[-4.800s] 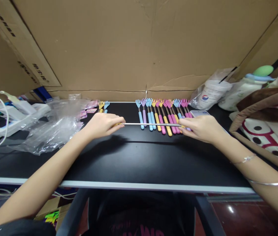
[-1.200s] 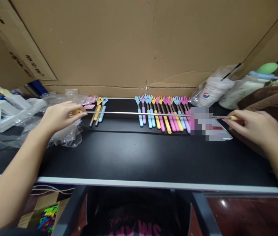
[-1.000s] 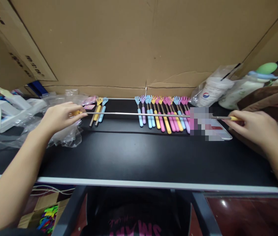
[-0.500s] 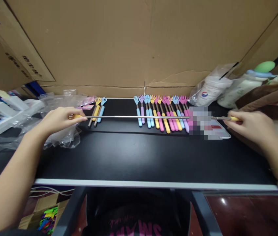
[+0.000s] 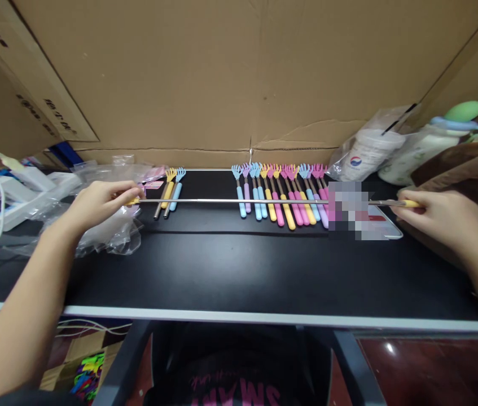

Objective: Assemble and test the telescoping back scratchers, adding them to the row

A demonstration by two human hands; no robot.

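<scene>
A telescopic back scratcher (image 5: 222, 201) is drawn out long and level above the table, its thin metal rod stretching between my hands. My left hand (image 5: 101, 206) is closed round its yellow left end, mostly hidden by the fingers. Its yellow right end sits in the closed fingers of my right hand (image 5: 437, 217). Behind the rod lies a row of collapsed back scratchers (image 5: 283, 194) in blue, purple, pink and yellow, claws toward the cardboard. Nearer my left hand are a yellow back scratcher (image 5: 167, 192) and a blue back scratcher (image 5: 176, 194), with metal tubes beside them.
Clear plastic bags (image 5: 114, 234) lie by my left arm, next to a white power strip (image 5: 31, 194). A bagged cup (image 5: 369, 155) and a bottle (image 5: 429, 152) stand back right. A cardboard wall (image 5: 179, 73) closes off the rear. A blurred patch covers part of a flat item at right.
The view has shifted slightly. The left end of the back scratcher is now more covered by my left hand, and both hands still hold it stretched out.
</scene>
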